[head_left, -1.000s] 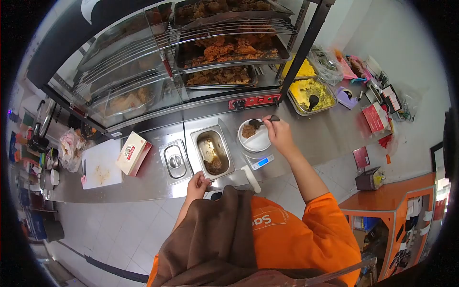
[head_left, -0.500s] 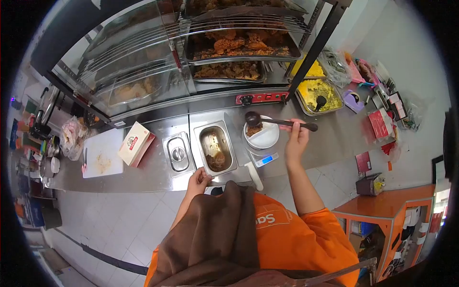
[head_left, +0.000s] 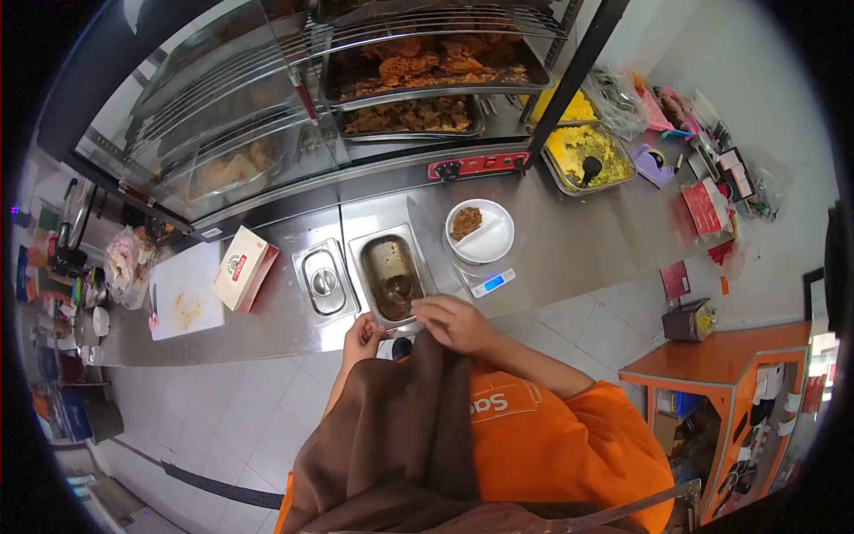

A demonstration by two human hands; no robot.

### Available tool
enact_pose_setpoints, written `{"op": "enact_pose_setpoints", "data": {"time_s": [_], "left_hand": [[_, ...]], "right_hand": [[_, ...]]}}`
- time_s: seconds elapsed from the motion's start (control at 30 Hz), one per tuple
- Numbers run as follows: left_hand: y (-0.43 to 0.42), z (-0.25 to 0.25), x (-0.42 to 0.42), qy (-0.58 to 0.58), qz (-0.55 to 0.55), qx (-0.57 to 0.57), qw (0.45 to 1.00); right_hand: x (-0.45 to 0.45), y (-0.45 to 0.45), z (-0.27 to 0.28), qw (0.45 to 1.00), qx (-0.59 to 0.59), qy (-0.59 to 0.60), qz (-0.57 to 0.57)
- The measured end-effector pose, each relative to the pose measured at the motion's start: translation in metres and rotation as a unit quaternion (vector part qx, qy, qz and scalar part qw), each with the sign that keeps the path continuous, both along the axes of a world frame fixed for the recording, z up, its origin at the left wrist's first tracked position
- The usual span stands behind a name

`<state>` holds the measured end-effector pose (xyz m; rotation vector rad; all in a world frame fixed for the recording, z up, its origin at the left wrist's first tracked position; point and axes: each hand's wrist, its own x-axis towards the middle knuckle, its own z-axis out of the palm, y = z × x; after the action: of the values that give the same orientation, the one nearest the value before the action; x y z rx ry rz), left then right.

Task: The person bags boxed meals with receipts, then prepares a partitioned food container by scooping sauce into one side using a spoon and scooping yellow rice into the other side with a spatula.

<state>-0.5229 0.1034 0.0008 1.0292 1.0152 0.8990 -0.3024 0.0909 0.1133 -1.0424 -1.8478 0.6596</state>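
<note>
Clothing: an orange short-sleeved top [head_left: 551, 436] and a brown draped cloth [head_left: 391, 427] fill the nearest part of the view.
Left hand: the left hand [head_left: 360, 336] is at the near left corner of the deep rectangular steel pan [head_left: 384, 258], thumb and fingertips close together.
Right hand: the right hand [head_left: 452, 322] reaches across to the pan's near right corner, palm down, its fingers bent over the rim.
Grip: the fingers show too small to tell whether either hand grasps anything or merely rests there.
Pan: set into the counter, with brown residue inside and, towards the near end, a dark round shape [head_left: 398, 287] that may be a ladle's bowl.
Scale: the small flat scale with a lit blue display [head_left: 492, 283] lies right of the pan.
Bowl: the round white divided bowl [head_left: 491, 238] stands just behind that display, brown minced food [head_left: 466, 222] in its left compartment only.
Left side: the lidded steel container [head_left: 324, 283] sits beside the pan; farther along are a cream-and-red carton [head_left: 242, 271] and a white cutting board [head_left: 182, 307].
Yellow food: it fills much of a rectangular metal tray [head_left: 574, 187], farther back on the right.
Cabinet: behind the counter, a black-framed glass cabinet [head_left: 307, 182] holds trays of brown fried pieces [head_left: 414, 71].
</note>
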Motion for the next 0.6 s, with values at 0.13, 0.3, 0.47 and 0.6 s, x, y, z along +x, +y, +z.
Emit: {"op": "enact_pose_setpoints", "data": {"time_s": [0.13,0.3,0.47,0.6], "left_hand": [[-0.004,0.018,0.007,0.011,0.014,-0.010,1.000],[-0.005,0.009,0.006,-0.008,0.020,-0.009,1.000],[-0.007,0.011,0.004,0.021,0.018,-0.011,1.000],[-0.005,0.009,0.005,0.025,0.006,0.010,1.000]], "right_hand": [[-0.012,-0.008,0.015,0.995,-0.014,0.076,-0.070],[-0.020,0.007,-0.010,0.995,-0.039,0.050,-0.076],[-0.013,0.006,0.010,0.988,-0.078,0.074,-0.106],[-0.013,0.018,-0.023,0.997,0.006,0.016,-0.075]]}}
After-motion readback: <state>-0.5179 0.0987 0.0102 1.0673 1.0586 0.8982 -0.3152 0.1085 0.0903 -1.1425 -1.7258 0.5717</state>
